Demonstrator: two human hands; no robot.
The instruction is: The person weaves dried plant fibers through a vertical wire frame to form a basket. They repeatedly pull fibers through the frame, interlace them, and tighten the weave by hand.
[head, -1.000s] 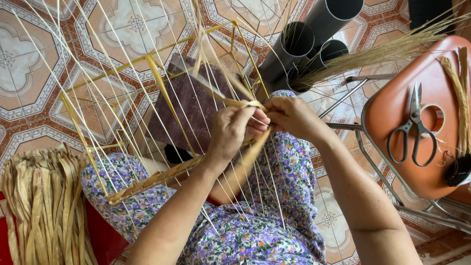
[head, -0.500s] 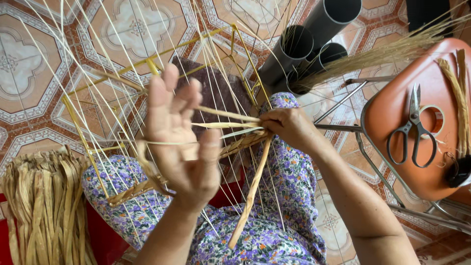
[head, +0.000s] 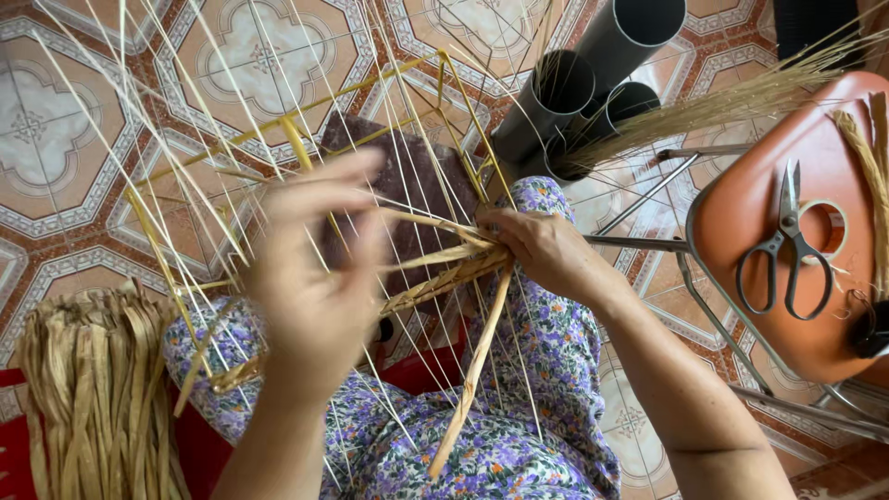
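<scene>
Your right hand was pinched shut on the woven rim of a half-made basket frame, gripping it where flat, pale-gold straw strips crossed. The frame rested on your lap, over the purple-flowered cloth of your dress, and was built from stiff yellow canes bent into a boxy outline. Many thin, cream-coloured stakes fanned out from it, straight and wiry, above the patterned floor tiles. One broader strip hung loose from the rim, slanting down across your lap.

Your left hand was lifted close to the camera and blurred, its fingers spread wide and slack; fine stakes ran across it, but I could not tell whether it pinched any of them.

At your left lay a bundle of dried, ribbon-like leaf strips, crinkled and tan, next to something red. At your right stood an orange plastic chair seat on a thin metal frame, smooth and rounded at the corners, with black-handled scissors lying flat on it beside a twisted straw cord. Beyond your right hand, grey plastic pipes stood upright, round and open-mouthed, with a sheaf of fine, bristly grass stalks lying across them.
</scene>
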